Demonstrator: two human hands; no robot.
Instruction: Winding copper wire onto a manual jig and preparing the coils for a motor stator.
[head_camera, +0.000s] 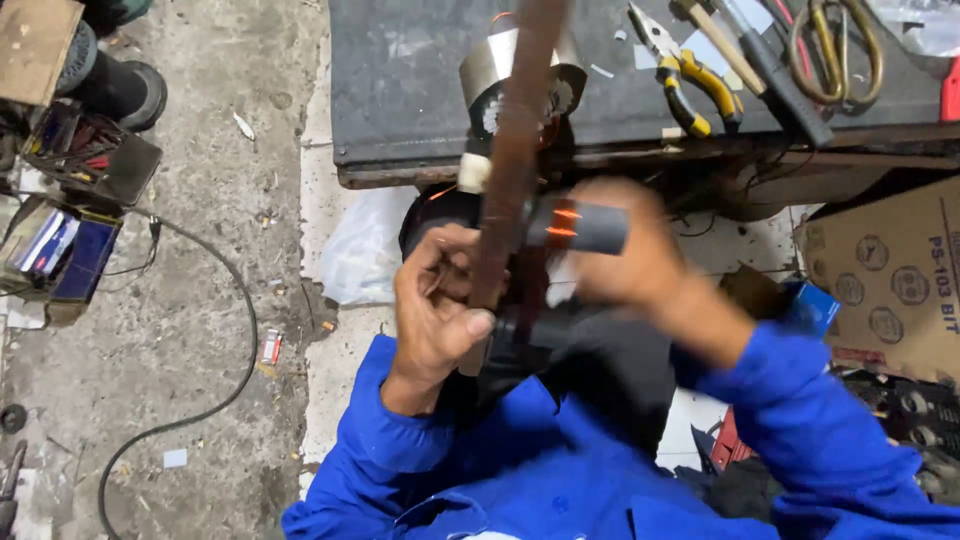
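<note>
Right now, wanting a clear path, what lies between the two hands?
In the head view, a rusty brown bar stands between the left hand and the blurred right hand, which holds a grey tube.

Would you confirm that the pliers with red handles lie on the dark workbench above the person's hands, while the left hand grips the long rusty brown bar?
Not quite: the head view shows the pliers have yellow handles, not red. They do lie on the dark workbench, and the left hand does grip the long rusty brown bar.
</note>
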